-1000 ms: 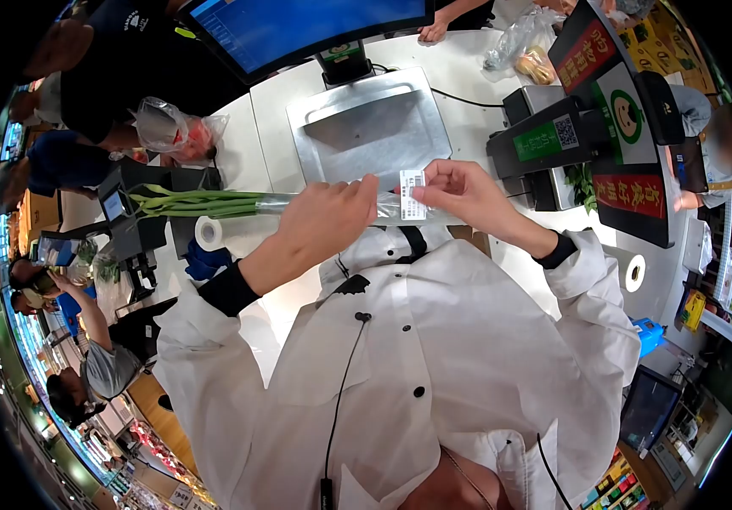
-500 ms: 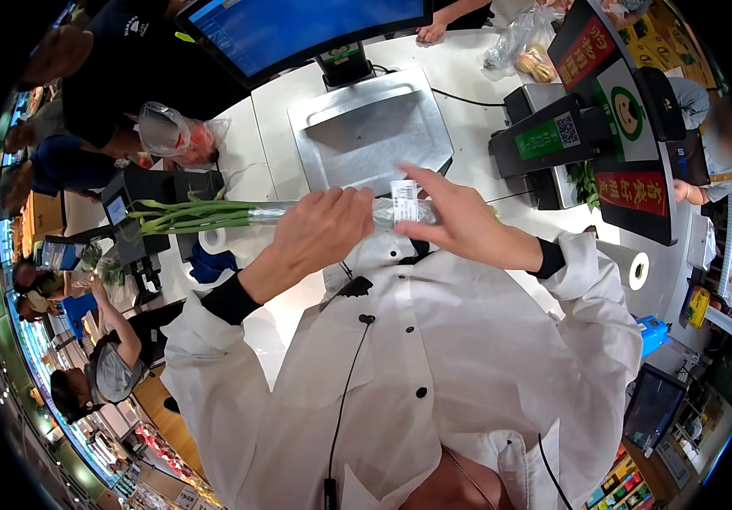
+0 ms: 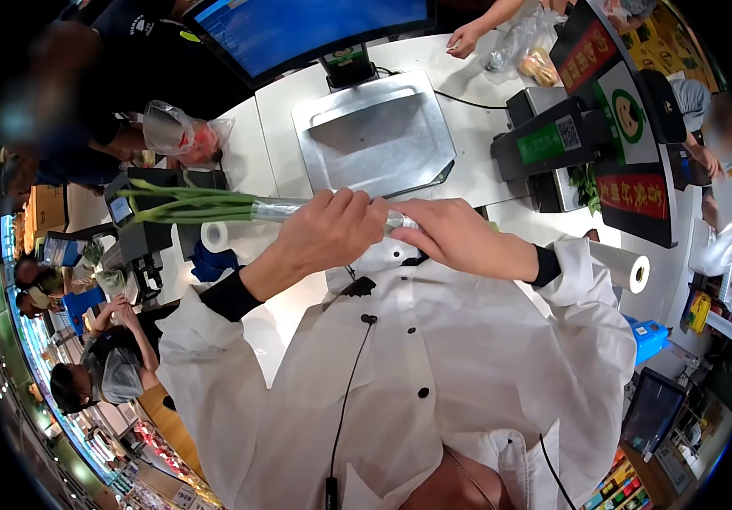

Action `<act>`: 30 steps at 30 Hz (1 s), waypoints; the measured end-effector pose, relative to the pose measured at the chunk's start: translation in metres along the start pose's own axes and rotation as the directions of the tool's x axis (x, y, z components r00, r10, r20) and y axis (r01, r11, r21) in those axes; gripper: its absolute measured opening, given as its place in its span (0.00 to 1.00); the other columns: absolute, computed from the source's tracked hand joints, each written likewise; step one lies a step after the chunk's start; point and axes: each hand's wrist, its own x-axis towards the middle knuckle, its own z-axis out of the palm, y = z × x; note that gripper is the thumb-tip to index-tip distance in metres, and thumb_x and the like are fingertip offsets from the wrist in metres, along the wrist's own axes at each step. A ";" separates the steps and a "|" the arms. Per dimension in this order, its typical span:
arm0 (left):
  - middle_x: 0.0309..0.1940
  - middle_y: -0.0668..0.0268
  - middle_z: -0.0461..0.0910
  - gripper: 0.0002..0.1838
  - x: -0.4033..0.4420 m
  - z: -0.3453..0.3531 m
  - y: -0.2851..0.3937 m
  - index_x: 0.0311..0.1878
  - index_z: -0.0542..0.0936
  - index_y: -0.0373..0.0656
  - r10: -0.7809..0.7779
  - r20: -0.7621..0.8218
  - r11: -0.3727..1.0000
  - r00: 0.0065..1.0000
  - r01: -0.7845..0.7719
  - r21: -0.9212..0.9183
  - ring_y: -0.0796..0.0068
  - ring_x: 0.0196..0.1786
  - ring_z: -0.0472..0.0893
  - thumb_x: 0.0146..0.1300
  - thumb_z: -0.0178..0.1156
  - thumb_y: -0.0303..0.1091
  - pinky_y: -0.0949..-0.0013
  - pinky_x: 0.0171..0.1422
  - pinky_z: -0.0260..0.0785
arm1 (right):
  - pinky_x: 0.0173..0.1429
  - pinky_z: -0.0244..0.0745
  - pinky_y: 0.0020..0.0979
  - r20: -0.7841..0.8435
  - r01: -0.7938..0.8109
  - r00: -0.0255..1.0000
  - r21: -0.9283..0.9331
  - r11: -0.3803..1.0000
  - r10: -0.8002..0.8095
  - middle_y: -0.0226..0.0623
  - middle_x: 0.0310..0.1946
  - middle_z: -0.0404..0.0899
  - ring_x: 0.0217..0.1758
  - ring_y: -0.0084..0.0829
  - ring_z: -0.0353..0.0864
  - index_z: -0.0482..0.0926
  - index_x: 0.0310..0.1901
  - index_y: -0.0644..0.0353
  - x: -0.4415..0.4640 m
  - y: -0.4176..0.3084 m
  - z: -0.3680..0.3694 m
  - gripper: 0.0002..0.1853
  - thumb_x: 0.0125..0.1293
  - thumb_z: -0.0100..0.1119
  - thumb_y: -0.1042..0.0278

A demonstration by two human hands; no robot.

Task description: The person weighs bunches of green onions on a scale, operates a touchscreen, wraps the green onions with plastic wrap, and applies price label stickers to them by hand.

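Note:
A bundle of long green vegetables (image 3: 204, 206) in a clear plastic wrap lies crosswise before my chest, its green tips pointing left. My left hand (image 3: 332, 228) is closed round the wrapped part. Just right of it, my right hand (image 3: 455, 234) is wrapped over the other end of the bundle, its fingers pressed round the plastic. Only a small part of the white label (image 3: 405, 221) shows between my hands. Beyond them is a metal scale plate (image 3: 374, 140), which neither hand touches.
A monitor (image 3: 315, 30) stands behind the scale. Left are a bagged red item (image 3: 198, 143), a black device (image 3: 136, 225) and a roll (image 3: 226, 236). Right are a QR-code terminal (image 3: 544, 140), a sign board (image 3: 625, 119) and another roll (image 3: 625, 268). Other people stand around the counter.
My right hand has moved from the label's edge to lie over the label and bundle, closing round them. A person's hand at the back has lifted and shifted right.

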 end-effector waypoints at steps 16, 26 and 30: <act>0.22 0.69 0.74 0.11 0.034 0.041 -0.013 0.38 0.72 0.42 0.031 0.115 0.998 0.993 -0.024 -0.063 0.71 0.25 0.76 0.65 0.58 0.40 0.69 0.29 0.66 | 0.32 0.74 0.28 0.429 -0.504 0.832 0.317 0.804 0.352 0.36 0.24 0.81 0.25 0.24 0.79 0.80 0.35 0.66 0.013 0.047 -0.017 0.20 0.60 0.70 0.53; 0.27 0.54 0.81 0.29 0.147 0.158 -0.040 0.41 0.75 0.43 0.058 0.434 0.816 0.899 0.208 -0.539 0.49 0.34 0.82 0.59 0.61 0.63 0.51 0.39 0.72 | 0.38 0.72 0.44 -0.176 -0.456 0.890 -0.324 0.829 0.420 0.47 0.28 0.81 0.34 0.52 0.80 0.79 0.38 0.60 -0.045 0.117 -0.092 0.16 0.55 0.72 0.60; 0.35 0.50 0.84 0.26 0.143 0.145 -0.074 0.46 0.82 0.43 -0.057 0.529 0.776 0.847 0.370 -0.510 0.48 0.42 0.83 0.59 0.64 0.58 0.51 0.48 0.74 | 0.43 0.74 0.46 -0.230 -0.317 0.945 -0.482 0.817 0.231 0.47 0.32 0.81 0.40 0.51 0.81 0.79 0.37 0.61 0.001 0.158 -0.099 0.17 0.53 0.73 0.60</act>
